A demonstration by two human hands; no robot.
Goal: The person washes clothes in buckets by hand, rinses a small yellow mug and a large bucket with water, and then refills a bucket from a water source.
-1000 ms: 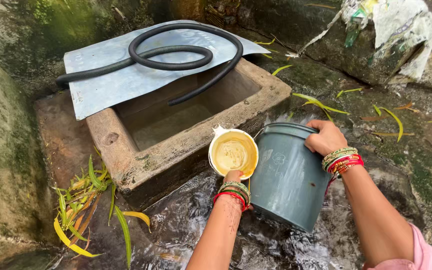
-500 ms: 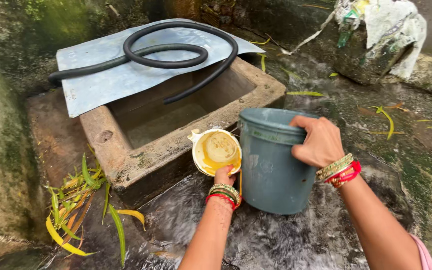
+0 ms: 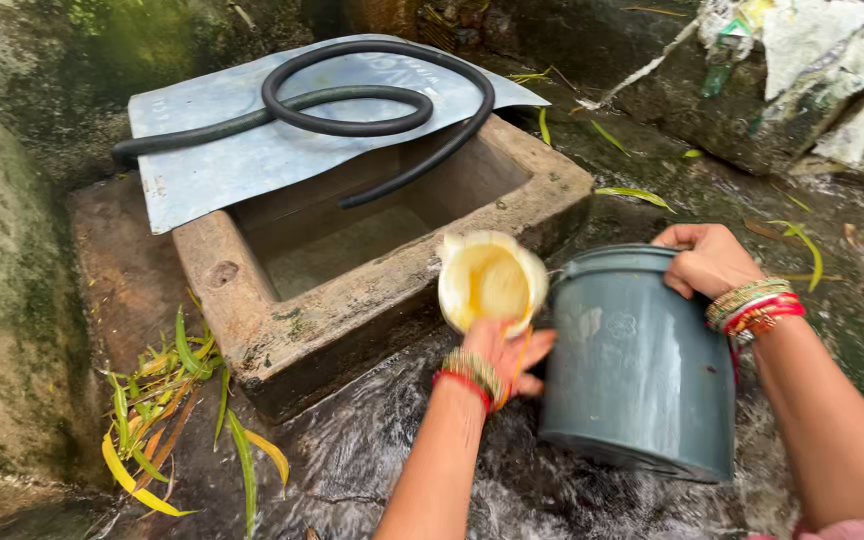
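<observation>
- I see my left hand [image 3: 500,352] holding a blurred yellow scoop [image 3: 491,281] just beside the grey bucket [image 3: 640,362].
- My right hand [image 3: 709,259] grips the bucket's rim.
- Concrete tank [image 3: 352,300] sits behind.

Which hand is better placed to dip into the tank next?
Left. The left hand holds the yellow jug right beside the tank rim; the right hand is occupied gripping the bucket rim, farther away.

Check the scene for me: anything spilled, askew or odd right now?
Water runs over the ground below the concrete tank. The metal sheet sits skewed, covering only part of the tank, with a black hose coiled on it. The grey bucket, gripped by the right hand, is tilted. Leaves litter the ground.
</observation>
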